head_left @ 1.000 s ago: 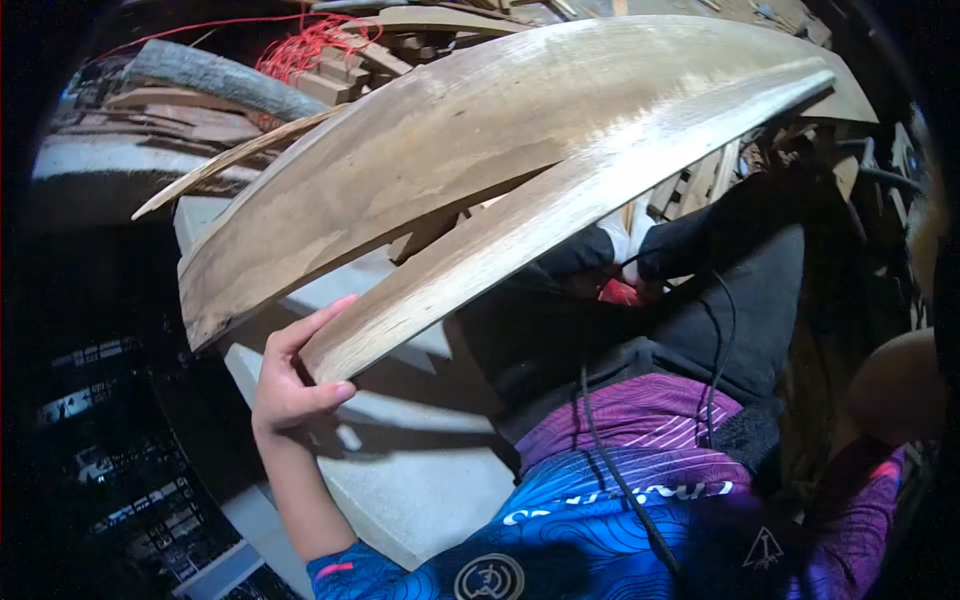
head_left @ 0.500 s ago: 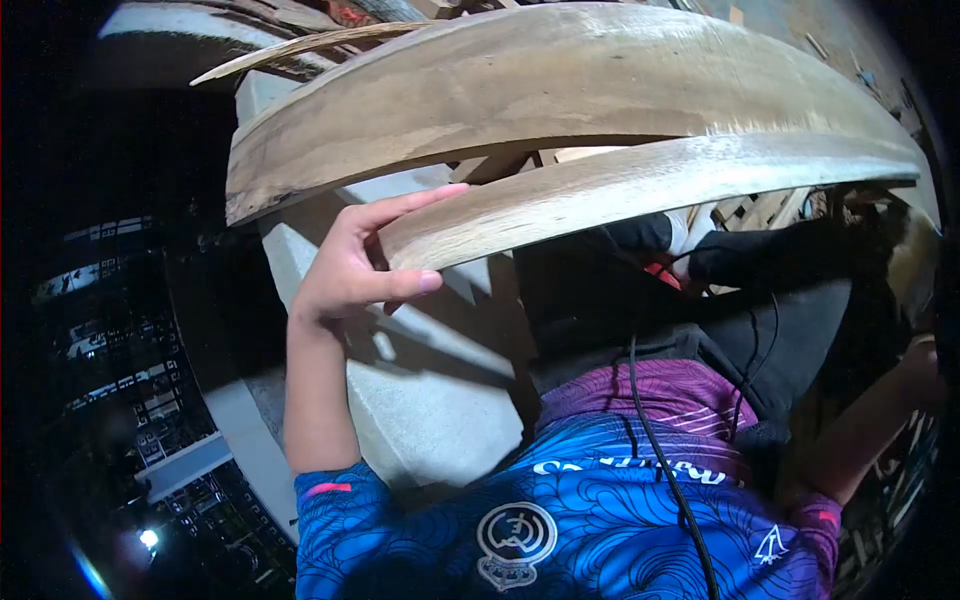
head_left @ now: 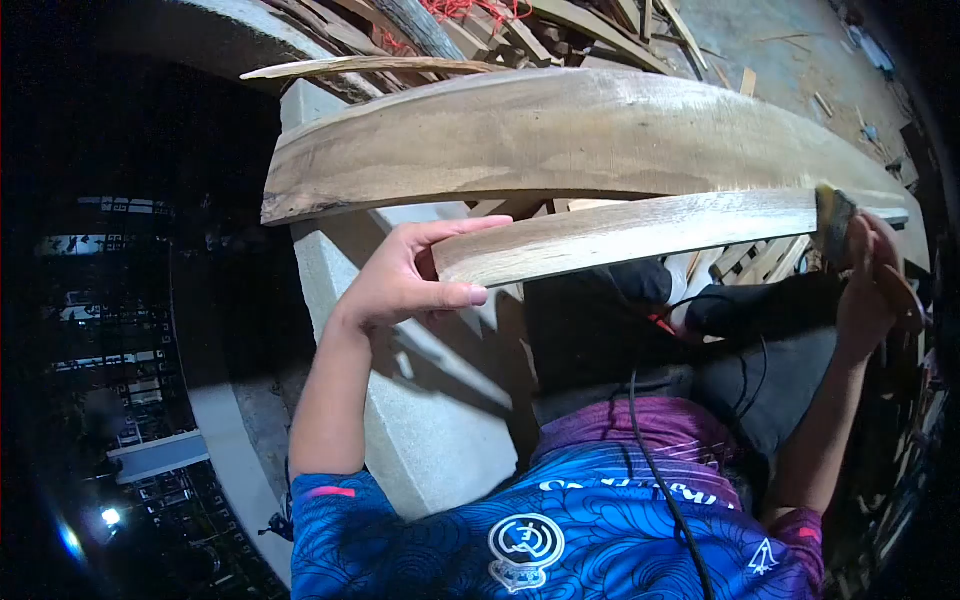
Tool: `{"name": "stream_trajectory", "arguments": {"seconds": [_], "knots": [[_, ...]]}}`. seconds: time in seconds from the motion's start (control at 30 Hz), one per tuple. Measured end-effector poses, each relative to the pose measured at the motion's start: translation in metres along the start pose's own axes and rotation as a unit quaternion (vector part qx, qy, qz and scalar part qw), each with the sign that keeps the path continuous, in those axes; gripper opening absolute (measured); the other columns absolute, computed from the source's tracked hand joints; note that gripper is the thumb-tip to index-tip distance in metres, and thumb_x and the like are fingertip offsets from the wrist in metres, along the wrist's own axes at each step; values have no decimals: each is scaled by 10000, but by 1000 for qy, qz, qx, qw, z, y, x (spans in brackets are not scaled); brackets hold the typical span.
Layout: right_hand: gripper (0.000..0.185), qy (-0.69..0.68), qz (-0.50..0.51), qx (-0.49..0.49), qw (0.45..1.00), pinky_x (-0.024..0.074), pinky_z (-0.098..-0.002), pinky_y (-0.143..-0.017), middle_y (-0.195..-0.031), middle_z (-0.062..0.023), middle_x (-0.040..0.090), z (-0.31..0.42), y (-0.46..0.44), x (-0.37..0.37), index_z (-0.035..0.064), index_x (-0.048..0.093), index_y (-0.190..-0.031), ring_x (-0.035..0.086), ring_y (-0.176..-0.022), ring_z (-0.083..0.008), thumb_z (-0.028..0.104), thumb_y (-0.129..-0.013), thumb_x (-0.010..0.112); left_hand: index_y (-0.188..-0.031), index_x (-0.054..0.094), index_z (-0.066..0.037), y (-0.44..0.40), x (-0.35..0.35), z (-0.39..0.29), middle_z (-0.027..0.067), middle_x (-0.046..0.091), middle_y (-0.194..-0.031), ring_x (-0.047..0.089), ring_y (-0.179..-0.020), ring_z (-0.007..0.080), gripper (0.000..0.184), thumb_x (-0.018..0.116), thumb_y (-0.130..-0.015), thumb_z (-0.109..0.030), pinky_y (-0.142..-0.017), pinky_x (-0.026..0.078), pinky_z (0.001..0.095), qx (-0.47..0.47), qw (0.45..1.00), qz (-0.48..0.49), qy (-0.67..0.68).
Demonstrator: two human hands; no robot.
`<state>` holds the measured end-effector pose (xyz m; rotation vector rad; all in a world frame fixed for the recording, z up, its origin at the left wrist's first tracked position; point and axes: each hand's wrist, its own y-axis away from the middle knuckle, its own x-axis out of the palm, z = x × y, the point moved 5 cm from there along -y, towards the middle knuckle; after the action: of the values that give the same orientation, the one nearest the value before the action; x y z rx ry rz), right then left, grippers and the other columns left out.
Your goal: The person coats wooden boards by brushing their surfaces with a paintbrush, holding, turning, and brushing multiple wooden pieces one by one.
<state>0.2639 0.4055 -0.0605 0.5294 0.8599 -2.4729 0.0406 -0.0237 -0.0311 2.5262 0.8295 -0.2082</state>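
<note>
A narrow curved wooden strip (head_left: pixel 640 232) is held at its left end by my left hand (head_left: pixel 405 275), with the thumb below and fingers above. Near the strip's right end, my right hand (head_left: pixel 872 270) grips a brush (head_left: pixel 833 222), whose bristles touch the wood. Part of the brush handle shows beyond my fingers. Behind the strip lies a wide curved board (head_left: pixel 520 140), its right part close against the strip. The strip's upper side looks pale and shiny toward the right.
A pale concrete block (head_left: pixel 425 430) stands below my left arm. Behind the board are a splintered stick (head_left: pixel 370 66), scrap wood and red string (head_left: pixel 470 10). A black cord (head_left: pixel 655 460) hangs over my shirt. Wood pieces lie on the floor at the right.
My right hand has come up from the lower right edge to the strip's right end, and the brush now shows clearly. My left hand still holds the strip, which lies more level than a second ago.
</note>
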Motion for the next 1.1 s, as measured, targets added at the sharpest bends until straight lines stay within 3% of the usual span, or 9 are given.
{"name": "stream_trajectory", "arguments": {"seconds": [0.03, 0.17, 0.27, 0.33, 0.47, 0.7, 0.77, 0.97, 1.1], "knots": [[194, 18, 30, -108, 994, 488, -297, -918, -1086, -81, 684, 16, -2, 5, 10, 689, -1092, 632, -1022, -167, 139, -984, 593, -1318, 604, -10, 0, 1, -3, 102, 675, -1171, 632, -1017, 142, 754, 816, -628, -230, -946, 470, 280, 6, 1000, -3, 0], [98, -126, 132, -90, 979, 488, -278, -853, -990, -71, 660, 83, 12, 52, 9, 681, -978, 621, -944, -162, 65, -897, 680, -1319, 598, -29, -5, 26, -4, 38, 694, -995, 637, -756, 77, 662, 813, -716, -196, -660, 511, 196, 1, 999, -17, 37], [147, -146, 165, -116, 968, 512, -274, -801, -942, -69, 670, 112, 5, 64, 24, 706, -955, 641, -890, -152, 21, -813, 746, -1304, 614, -48, -5, 48, -21, 55, 691, -1001, 642, -788, 80, 621, 810, -743, -228, -693, 516, 213, -50, 997, -7, 50], [178, -215, 185, 21, 959, 519, -269, -804, -964, -76, 697, 77, -7, 67, -8, 689, -1004, 656, -906, -142, 0, -831, 730, -1312, 603, -48, -10, 53, -35, 82, 700, -1011, 646, -841, 112, 621, 802, -766, -265, -737, 526, 268, 58, 997, -45, -39], [205, -72, 109, -22, 991, 534, -267, -764, -931, -91, 724, 15, -53, 49, -2, 693, -1050, 676, -845, -130, 97, -873, 722, -1288, 587, -18, -25, 66, -39, 165, 702, -1061, 684, -921, 257, 611, 768, -795, -331, -822, 532, 326, 296, 911, -151, -246], [171, -196, 220, 81, 952, 513, -251, -711, -844, -22, 703, 125, 18, 83, 35, 722, -939, 637, -772, -93, 108, -806, 800, -1246, 577, 31, -28, 90, -40, 228, 675, -1120, 685, -989, 353, 621, 769, -800, -356, -868, 542, 388, 307, 902, -153, -263], [191, -180, 292, -38, 938, 522, -258, -717, -877, -35, 714, 156, 35, 84, 46, 728, -926, 657, -780, -115, 64, -762, 823, -1256, 568, 30, -26, 88, -38, 236, 669, -1134, 683, -1000, 358, 631, 773, -797, -351, -868, 546, 383, 300, 902, -136, -278], [169, -56, 100, -20, 993, 557, -270, -648, -828, -91, 735, 80, -28, 71, -4, 722, -992, 696, -718, -139, 75, -844, 733, -1257, 570, 23, -28, 87, -38, 231, 671, -1130, 682, -994, 358, 623, 777, -792, -337, -874, 543, 380, 334, 893, -140, -268], [325, -91, 240, 16, 966, 548, -288, -670, -822, -73, 731, 158, 24, 80, 9, 705, -1079, 695, -749, -123, 152, -805, 806, -1241, 586, 20, -30, 88, -36, 227, 672, -1125, 678, -1002, 357, 610, 785, -780, -326, -873, 543, 380, 334, 894, -149, -258]]}}
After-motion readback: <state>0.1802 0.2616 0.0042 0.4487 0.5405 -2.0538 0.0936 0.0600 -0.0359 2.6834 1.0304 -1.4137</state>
